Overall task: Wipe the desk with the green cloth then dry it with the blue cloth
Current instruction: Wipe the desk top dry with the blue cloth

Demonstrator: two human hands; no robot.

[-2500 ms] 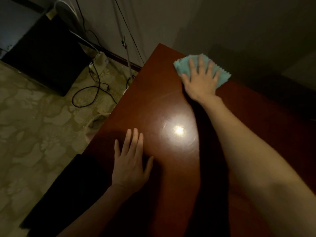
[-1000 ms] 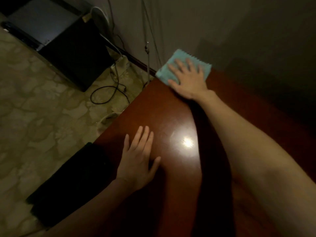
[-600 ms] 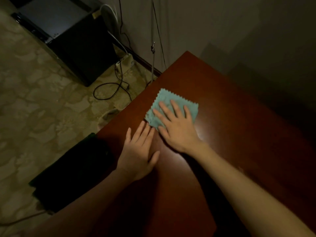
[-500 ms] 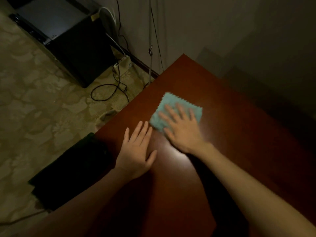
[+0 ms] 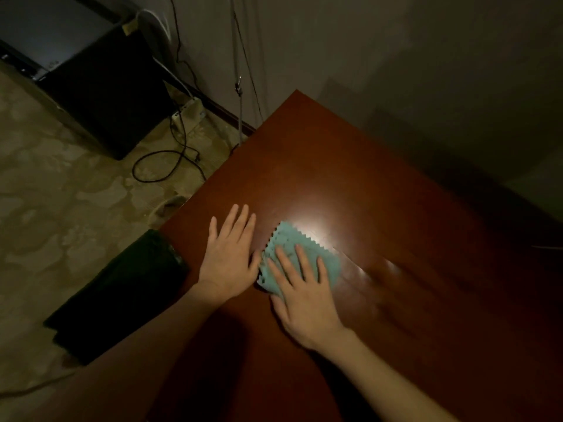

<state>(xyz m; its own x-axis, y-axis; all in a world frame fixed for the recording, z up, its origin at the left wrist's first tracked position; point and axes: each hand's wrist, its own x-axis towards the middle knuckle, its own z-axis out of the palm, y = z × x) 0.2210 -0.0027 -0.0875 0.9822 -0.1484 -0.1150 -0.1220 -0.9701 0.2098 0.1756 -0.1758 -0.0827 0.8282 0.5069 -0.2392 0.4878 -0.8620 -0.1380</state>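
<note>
While the left hand (image 5: 229,257) lies flat with straight fingers on the glossy red-brown desk (image 5: 350,166), seemingly as a brace, the right hand (image 5: 301,295) presses a pale teal cloth (image 5: 297,249) with zigzag edges against the wood at the frame's centre, fingers spread and open, gripping nothing. Spreading them likely keeps the cloth flat for wiping. Whether this is the green or blue cloth is unclear in dim light.

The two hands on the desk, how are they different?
The right hand presses on the cloth; the left hand rests on the bare desk. The left hand lies nearer the desk's edge, the right hand further in. Both lie flat, fingers straight.
</note>
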